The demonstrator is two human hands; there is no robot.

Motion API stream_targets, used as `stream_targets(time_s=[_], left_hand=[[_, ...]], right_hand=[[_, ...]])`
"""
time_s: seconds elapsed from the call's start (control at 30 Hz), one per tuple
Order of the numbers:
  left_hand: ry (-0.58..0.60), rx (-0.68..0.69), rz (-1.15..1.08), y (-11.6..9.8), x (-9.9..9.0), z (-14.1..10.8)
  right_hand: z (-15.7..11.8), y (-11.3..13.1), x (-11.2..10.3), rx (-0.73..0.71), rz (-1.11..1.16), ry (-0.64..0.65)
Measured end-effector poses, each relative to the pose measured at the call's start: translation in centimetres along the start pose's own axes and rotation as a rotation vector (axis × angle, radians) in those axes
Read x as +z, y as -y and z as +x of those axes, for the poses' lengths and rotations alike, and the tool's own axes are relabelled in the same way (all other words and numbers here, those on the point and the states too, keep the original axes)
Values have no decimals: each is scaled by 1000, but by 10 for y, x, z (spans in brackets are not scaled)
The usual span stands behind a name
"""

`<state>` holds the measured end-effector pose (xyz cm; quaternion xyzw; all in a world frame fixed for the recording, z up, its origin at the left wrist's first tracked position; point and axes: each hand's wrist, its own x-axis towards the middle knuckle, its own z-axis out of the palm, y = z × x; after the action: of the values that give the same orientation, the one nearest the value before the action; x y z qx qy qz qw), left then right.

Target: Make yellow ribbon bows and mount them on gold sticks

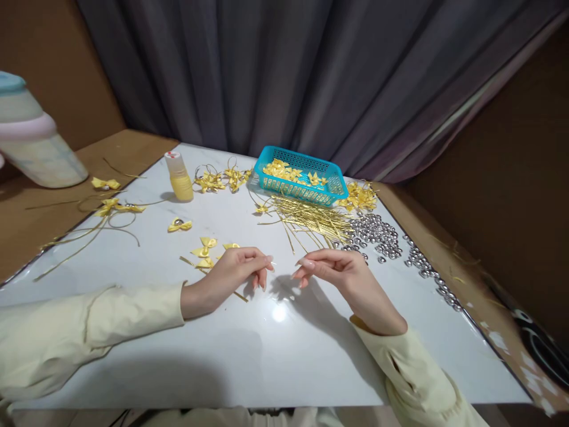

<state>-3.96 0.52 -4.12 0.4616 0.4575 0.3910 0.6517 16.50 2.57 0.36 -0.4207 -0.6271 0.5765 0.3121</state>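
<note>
In the head view, the left hand (242, 270) hovers by the yellow bows (205, 247), thumb and fingertips nearly together; the right hand (331, 270) pinches similarly (whether either grips anything small, I cannot tell). Beyond them, gold ties (313, 218) lie before the blue basket (302, 172), beside silver beads (377, 232).

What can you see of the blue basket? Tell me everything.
The turquoise rectangular basket looks like plastic, with perforated walls. It stands upright, set slightly askew, on the far part of the white tabletop, before the dark grey curtain. It is partly filled with yellow ribbon bows; some of its floor shows. Thin gold strips lie along its near side, though contact is unclear. Neither the left hand nor the right hand touches it.
</note>
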Motion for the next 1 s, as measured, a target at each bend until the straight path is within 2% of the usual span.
stream_targets(time_s=[0.13,0.47,1.0], left_hand=[[-18,0,34,-1,0,0],[-66,4,104,0,3,0],[-54,-3,111,2,3,2]], right_hand=[[-2,2,2,0,-42,-32],[-1,1,8,24,10,20],[-1,2,10,12,-1,-1]])
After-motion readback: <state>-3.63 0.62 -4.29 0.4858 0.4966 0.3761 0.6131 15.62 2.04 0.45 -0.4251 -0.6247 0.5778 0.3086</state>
